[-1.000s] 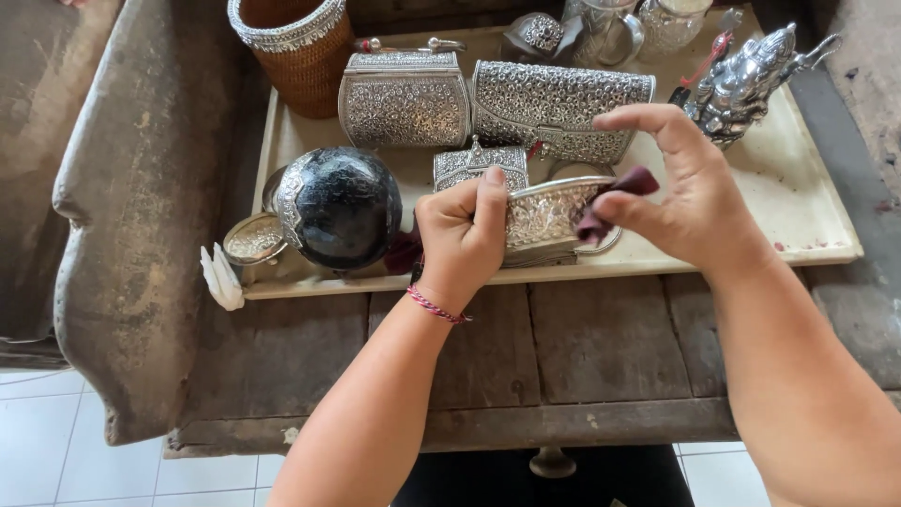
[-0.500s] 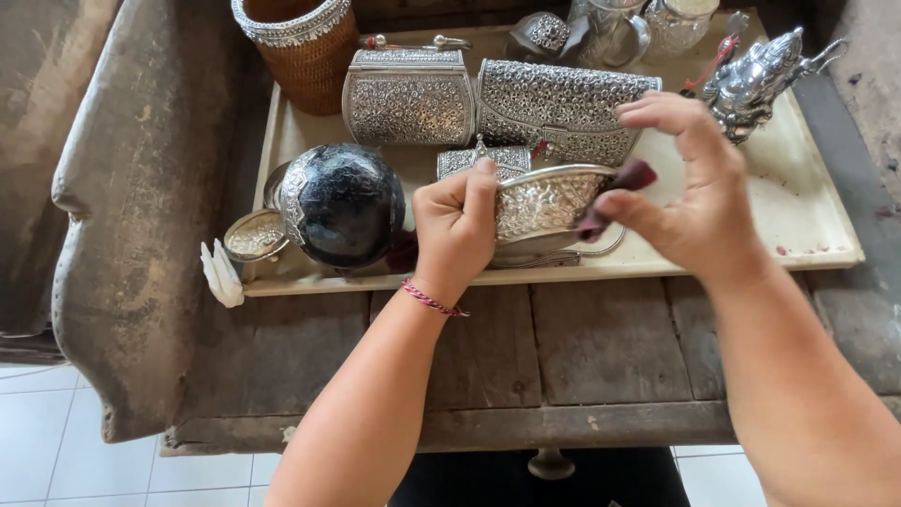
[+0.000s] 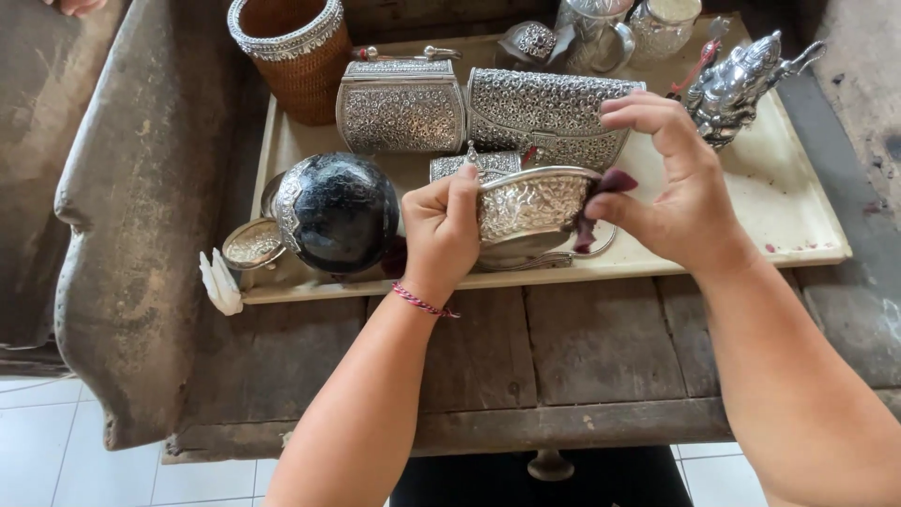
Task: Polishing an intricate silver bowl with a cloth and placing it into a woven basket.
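Observation:
My left hand (image 3: 441, 235) grips the left rim of an embossed silver bowl (image 3: 526, 205), held tilted just above the front edge of a cream tray (image 3: 798, 202). My right hand (image 3: 671, 192) pinches a small dark red cloth (image 3: 601, 202) against the bowl's right side. A red string bracelet sits on my left wrist. Right behind the bowl is a small silver box (image 3: 488, 164), partly hidden.
On the tray: a black sphere with silver trim (image 3: 340, 212), a small silver dish (image 3: 251, 242), two embossed silver purses (image 3: 402, 105) (image 3: 549, 111), a woven basket (image 3: 293, 52), silver cups and a silver figurine (image 3: 737, 84). The tray rests on a worn wooden table (image 3: 582, 347). White tiled floor below.
The bowl has turned in my left hand, its rim now facing more upward, and shifted slightly left. My right hand with the cloth followed along the bowl's right side.

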